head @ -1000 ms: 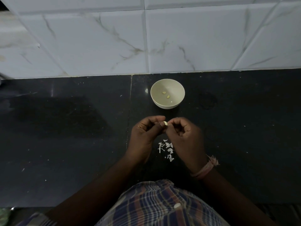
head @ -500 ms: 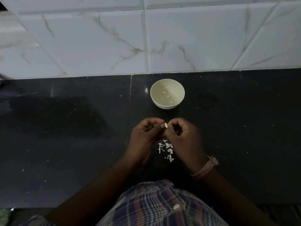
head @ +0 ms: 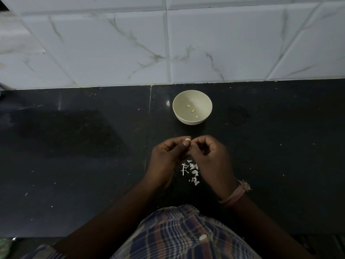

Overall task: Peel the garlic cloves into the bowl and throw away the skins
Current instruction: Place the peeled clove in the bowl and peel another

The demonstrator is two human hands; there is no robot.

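The left hand [head: 166, 156] pinches a pale garlic clove [head: 187, 140] between thumb and forefinger, above the middle of the counter [head: 74, 165], just short of the bowl [head: 192, 119] near the counter's back edge; the right hand [head: 211, 156] has its fingers curled in at the clove's tip, seemingly nipping at skin, though whether it actually grips any I cannot tell; to do this well, keep the left pinch firm, pull the skin away in strips over the pile of skins [head: 192, 171] below the hands, then drop the bare clove beside the two peeled cloves [head: 190, 107] in the bowl; the dim light hides how much skin remains; no bin or unpeeled cloves show.
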